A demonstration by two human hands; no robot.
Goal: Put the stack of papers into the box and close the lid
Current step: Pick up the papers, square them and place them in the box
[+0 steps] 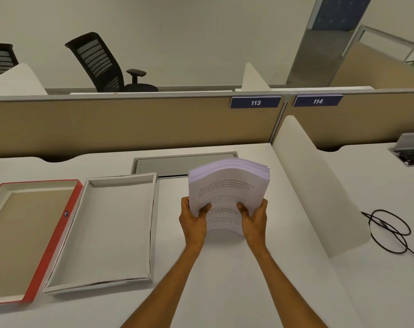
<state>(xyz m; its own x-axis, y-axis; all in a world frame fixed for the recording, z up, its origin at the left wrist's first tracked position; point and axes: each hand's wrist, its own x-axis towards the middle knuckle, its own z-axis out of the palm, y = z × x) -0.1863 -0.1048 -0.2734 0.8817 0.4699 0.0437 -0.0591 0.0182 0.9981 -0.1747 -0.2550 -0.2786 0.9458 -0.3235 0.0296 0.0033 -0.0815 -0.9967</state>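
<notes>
A thick stack of printed white papers is held up above the desk, its far end bowed upward. My left hand grips its near left edge, thumb on top. On the near right edge my right hand grips the same stack. The white box lies open and empty to the left of my hands. Its red-edged lid rests upside down at the far left, touching the box's side.
A white desk carries everything. Behind the stack sits a grey cable hatch. A white divider stands on the right, with a black cable beyond it. Tan partitions close off the back.
</notes>
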